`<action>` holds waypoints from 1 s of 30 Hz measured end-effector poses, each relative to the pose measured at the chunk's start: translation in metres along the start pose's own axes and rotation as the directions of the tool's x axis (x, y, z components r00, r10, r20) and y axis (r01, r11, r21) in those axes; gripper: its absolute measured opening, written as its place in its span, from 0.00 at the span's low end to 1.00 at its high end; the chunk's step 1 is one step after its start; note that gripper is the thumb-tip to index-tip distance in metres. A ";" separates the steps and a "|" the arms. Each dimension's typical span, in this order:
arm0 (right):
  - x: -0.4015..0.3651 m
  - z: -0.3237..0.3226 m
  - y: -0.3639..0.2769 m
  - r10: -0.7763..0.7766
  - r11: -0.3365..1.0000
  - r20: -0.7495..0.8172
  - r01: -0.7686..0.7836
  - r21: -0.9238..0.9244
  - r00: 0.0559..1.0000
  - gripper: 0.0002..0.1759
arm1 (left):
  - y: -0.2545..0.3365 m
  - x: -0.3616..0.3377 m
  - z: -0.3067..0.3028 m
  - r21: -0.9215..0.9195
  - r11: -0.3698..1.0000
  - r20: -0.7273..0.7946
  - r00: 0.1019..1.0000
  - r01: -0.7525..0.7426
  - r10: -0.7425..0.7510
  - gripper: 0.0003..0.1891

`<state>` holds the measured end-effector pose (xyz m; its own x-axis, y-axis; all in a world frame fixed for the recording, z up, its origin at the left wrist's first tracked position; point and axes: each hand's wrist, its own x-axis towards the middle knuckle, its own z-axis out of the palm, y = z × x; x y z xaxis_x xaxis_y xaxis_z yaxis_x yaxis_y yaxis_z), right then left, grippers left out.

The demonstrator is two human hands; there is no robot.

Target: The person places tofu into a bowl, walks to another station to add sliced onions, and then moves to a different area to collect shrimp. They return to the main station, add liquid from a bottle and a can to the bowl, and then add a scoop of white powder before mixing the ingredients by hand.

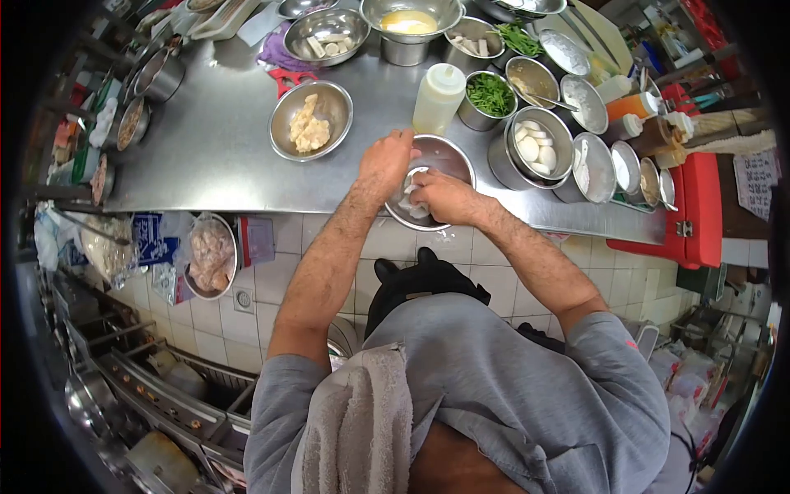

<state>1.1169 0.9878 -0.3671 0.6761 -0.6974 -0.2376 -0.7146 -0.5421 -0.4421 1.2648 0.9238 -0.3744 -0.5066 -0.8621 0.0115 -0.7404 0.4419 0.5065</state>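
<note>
A steel bowl (457, 156) sits at the front edge of the steel counter, tipped slightly toward me. My left hand (385, 167) is closed at the bowl's left rim. Inside the bowl, my right hand (444, 199) has its fingers closed on a crumpled white cloth or paper towel (414, 196), pressed against the inner wall. My fingers cover part of it. Just behind the bowl stands a squeeze bottle (440, 97) of pale yellow liquid. To the left is another steel bowl (279, 123) holding lumpy, pale battered-looking pieces (308, 130).
On the right are a pot of white rounds (535, 146), chopped greens (490, 94), several powder bowls and sauce bottles (634, 105). Red scissors (290, 80) lie near the back. A red box (687, 206) stands right; a bowl of raw meat (211, 255) is low on the left.
</note>
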 end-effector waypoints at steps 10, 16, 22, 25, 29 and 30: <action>0.027 -0.003 0.007 -0.195 0.980 0.043 0.196 -0.035 0.980 0.19 | -0.013 -0.098 0.000 -0.685 0.643 -0.357 0.613 0.341 -0.705 0.13; 0.015 -0.019 -0.007 -0.141 0.983 -0.118 0.125 -0.138 0.983 0.26 | -0.049 -0.281 0.065 -0.012 0.352 -0.199 0.342 0.936 -0.918 0.24; 0.036 0.011 0.010 -0.130 0.983 0.002 0.130 -0.131 0.991 0.23 | -0.103 -0.363 0.133 0.109 -0.175 0.384 -0.203 0.979 -0.901 0.42; 0.036 0.000 0.008 -0.037 0.993 -0.024 0.039 0.115 0.999 0.18 | -0.063 -0.351 0.129 0.247 0.065 0.163 0.024 0.967 -0.986 0.39; 0.031 -0.014 0.007 0.156 0.935 -0.048 -0.131 0.331 0.987 0.14 | -0.068 -0.297 0.155 -0.709 0.306 0.144 0.556 0.635 -0.819 0.30; 0.031 -0.015 0.009 0.226 0.873 0.041 -0.221 0.435 0.973 0.14 | -0.031 -0.256 0.121 -0.863 0.182 0.169 0.609 0.472 -0.775 0.26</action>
<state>1.1287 0.9543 -0.3653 0.5041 -0.7822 -0.3662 -0.6948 -0.1155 -0.7099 1.3635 1.1610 -0.4974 0.1909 -0.8253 -0.5315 0.0073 -0.5402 0.8415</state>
